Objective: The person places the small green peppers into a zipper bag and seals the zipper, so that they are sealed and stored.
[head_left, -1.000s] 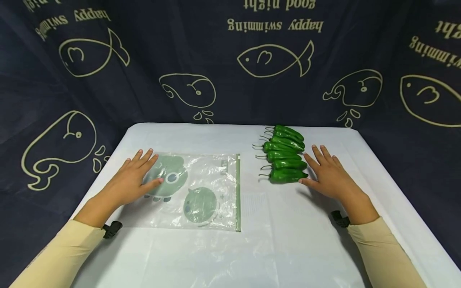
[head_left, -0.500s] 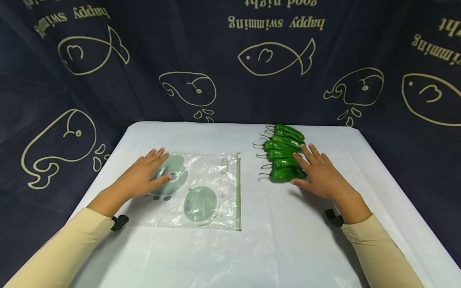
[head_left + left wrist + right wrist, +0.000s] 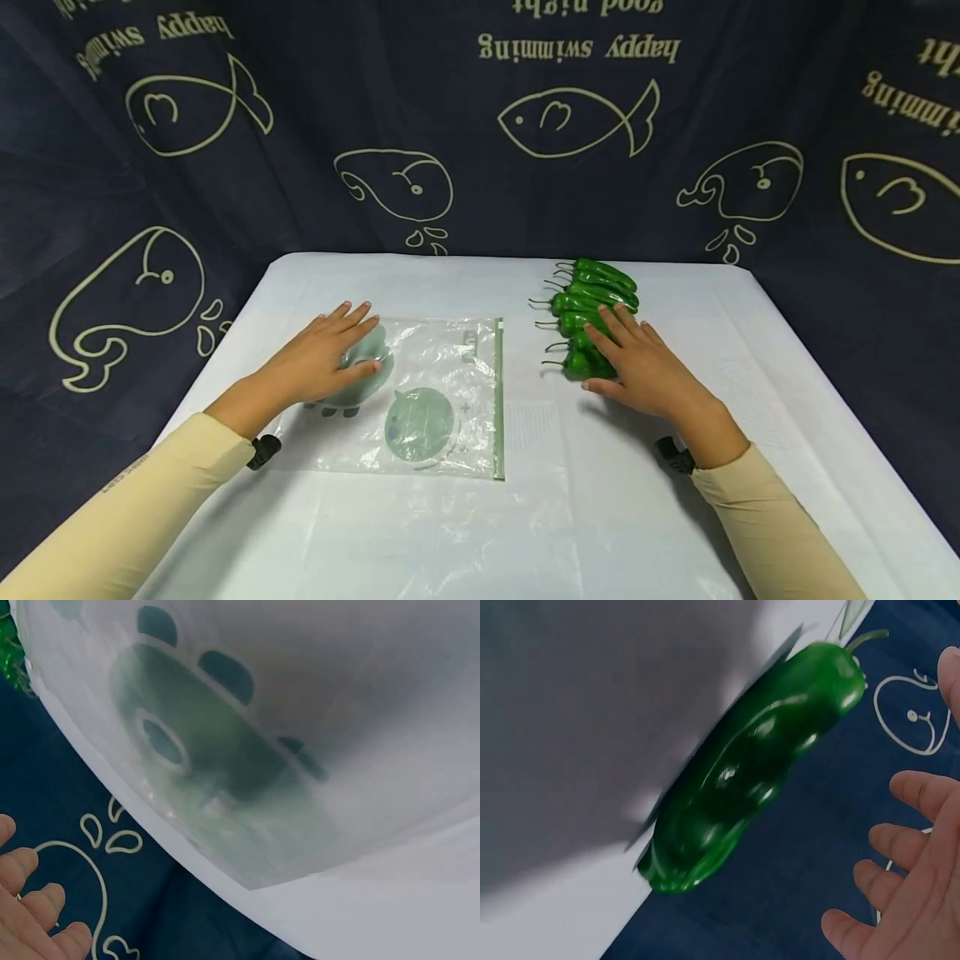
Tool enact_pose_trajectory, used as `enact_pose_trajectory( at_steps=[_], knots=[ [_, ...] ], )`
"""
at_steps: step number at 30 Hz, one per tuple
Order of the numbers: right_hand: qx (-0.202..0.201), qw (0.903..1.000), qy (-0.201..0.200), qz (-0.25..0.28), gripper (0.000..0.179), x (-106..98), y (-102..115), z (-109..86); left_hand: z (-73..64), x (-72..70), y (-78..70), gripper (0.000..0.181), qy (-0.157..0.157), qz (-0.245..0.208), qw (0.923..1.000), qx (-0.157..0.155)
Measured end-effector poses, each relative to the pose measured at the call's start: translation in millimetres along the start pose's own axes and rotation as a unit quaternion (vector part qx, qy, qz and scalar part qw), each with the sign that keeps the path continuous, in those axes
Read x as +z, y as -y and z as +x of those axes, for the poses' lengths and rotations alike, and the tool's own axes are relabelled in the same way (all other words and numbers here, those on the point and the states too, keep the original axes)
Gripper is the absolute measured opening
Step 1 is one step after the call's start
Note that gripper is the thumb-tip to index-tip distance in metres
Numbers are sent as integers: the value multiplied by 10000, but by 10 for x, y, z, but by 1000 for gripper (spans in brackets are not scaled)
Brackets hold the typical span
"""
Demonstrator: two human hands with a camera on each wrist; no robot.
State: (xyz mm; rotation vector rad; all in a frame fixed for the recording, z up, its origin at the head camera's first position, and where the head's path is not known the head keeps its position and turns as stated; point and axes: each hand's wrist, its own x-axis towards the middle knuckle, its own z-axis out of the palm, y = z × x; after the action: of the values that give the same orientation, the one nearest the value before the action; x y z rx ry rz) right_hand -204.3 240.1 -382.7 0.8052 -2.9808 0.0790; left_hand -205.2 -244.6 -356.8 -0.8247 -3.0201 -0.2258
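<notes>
A clear zip bag [image 3: 465,400] with green cartoon prints lies flat on the white table, its green zip edge toward the right. Over the bag's left part my left hand [image 3: 318,354] hovers with fingers spread, holding nothing; the left wrist view shows the printed bag [image 3: 217,735] below it. Several green peppers [image 3: 573,302] lie in a column at the back right, stems pointing left. My right hand [image 3: 637,362], fingers spread, is above the nearest peppers and hides their right ends. In the right wrist view a glossy pepper [image 3: 757,765] lies beside the relaxed fingers.
The white-covered table [image 3: 420,542] has its far edge against a dark blue curtain [image 3: 450,100] printed with fish and whales. A black wrist camera [image 3: 675,456] sits on the right wrist, another [image 3: 264,452] on the left.
Both hands have drifted inward: the left moved right over the bag, the right moved left over the peppers. Bag and peppers stay in place.
</notes>
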Motion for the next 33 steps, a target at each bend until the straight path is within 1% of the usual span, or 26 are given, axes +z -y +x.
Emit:
enact_pose_trajectory(
  at_steps=[6, 14, 20, 25, 28, 33],
  knots=[
    [-159, 9999, 22, 25, 88, 43, 73, 40, 129, 17, -151, 76, -9, 142, 9995, 271],
    [-291, 9995, 86, 46, 87, 81, 157, 97, 286, 157, -393, 75, 48, 225, 9971, 720],
    [-443, 9990, 81, 12, 87, 99, 242, 151, 376, 252, -553, 74, 322, 311, 9957, 812],
    [-525, 9986, 73, 68, 87, 117, 307, 180, 460, 339, -686, 76, 568, 544, 9915, 1038],
    [-580, 9983, 51, 93, 87, 128, 340, 192, 507, 392, -757, 76, 698, 611, 9886, 1184],
    [-617, 9980, 89, 53, 87, 148, 375, 205, 582, 452, -887, 76, 689, 622, 9866, 1344]
  ],
)
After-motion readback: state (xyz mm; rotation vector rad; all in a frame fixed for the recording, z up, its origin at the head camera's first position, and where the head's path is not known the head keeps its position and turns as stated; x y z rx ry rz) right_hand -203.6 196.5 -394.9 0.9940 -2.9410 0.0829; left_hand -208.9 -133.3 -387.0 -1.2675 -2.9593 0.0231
